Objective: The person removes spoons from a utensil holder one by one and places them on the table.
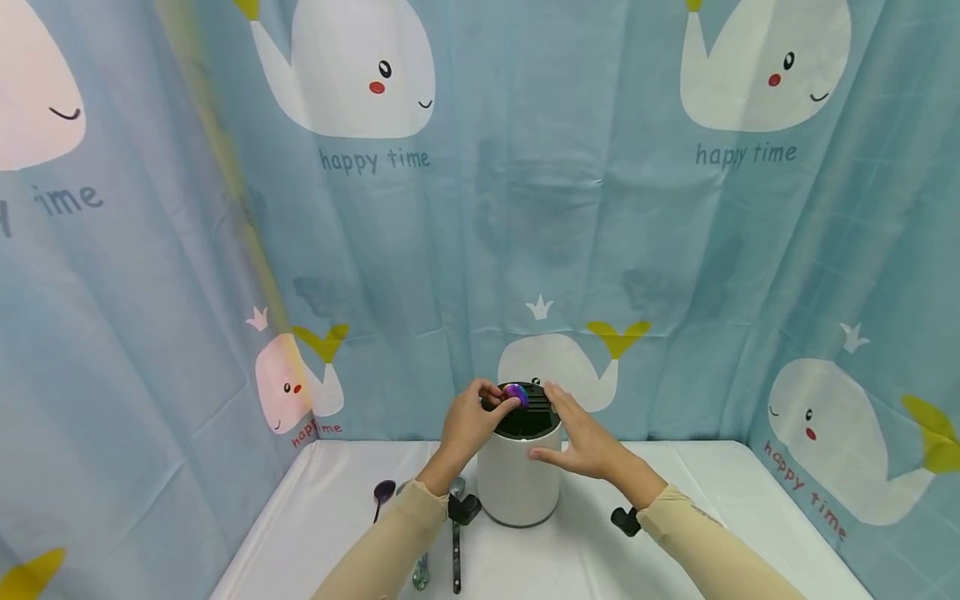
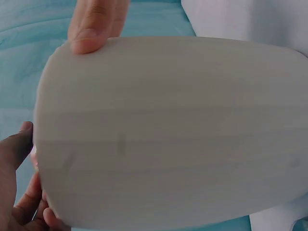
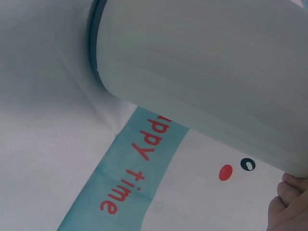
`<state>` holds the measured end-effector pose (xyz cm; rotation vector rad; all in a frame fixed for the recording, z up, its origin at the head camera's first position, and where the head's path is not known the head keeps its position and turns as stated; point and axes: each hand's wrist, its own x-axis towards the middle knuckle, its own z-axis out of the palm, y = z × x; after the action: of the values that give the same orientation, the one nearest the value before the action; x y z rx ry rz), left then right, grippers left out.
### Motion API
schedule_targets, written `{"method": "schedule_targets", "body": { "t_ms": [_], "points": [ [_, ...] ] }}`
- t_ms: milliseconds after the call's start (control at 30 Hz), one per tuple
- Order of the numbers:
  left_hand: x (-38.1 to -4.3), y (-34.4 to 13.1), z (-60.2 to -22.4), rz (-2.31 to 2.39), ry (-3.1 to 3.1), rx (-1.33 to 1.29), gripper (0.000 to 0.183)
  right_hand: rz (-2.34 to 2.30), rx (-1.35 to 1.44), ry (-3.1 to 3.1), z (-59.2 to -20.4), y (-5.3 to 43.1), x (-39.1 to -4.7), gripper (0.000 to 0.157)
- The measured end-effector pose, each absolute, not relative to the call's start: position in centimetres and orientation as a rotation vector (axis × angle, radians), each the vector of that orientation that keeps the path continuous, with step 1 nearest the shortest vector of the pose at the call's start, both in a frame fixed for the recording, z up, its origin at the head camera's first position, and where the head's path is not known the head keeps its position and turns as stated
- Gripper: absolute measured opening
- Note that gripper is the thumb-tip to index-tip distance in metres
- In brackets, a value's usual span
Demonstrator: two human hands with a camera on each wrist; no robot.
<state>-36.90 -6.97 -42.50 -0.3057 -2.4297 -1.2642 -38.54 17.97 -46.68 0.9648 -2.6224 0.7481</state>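
Observation:
A white cylindrical utensil holder (image 1: 519,483) with a black slotted top (image 1: 534,423) stands on the table. Above its top, at the left, my left hand (image 1: 471,421) pinches a shiny purple-blue spoon (image 1: 517,393) between thumb and fingers. Only the spoon's rounded bowl shows; its handle is hidden. My right hand (image 1: 588,437) rests on the holder's right rim and side, fingers extended. In the left wrist view the holder's wall (image 2: 168,130) fills most of the picture, and the left hand (image 2: 21,192) appears at the left edge.
Left of the holder lie a dark purple spoon (image 1: 384,490), a spoon with a black handle (image 1: 457,550), and a utensil with a greenish handle end (image 1: 421,575), partly behind my left sleeve. A blue whale-print curtain (image 1: 450,250) hangs behind the white table (image 1: 660,517).

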Motion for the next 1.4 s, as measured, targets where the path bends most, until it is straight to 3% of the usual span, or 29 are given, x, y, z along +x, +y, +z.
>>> {"method": "schedule_targets", "body": {
  "t_ms": [367, 1400],
  "points": [
    [-36.6, -5.7, -43.2, -1.172, -2.392, -0.205, 0.046, 0.739, 0.963, -2.618, -46.6, 18.0, -38.4, 0.118],
    [-36.8, -6.0, -42.7, -1.340, -2.302, -0.224, 0.031, 0.757, 0.919, -2.660, -46.7, 17.9, -38.5, 0.121]
  ]
}}
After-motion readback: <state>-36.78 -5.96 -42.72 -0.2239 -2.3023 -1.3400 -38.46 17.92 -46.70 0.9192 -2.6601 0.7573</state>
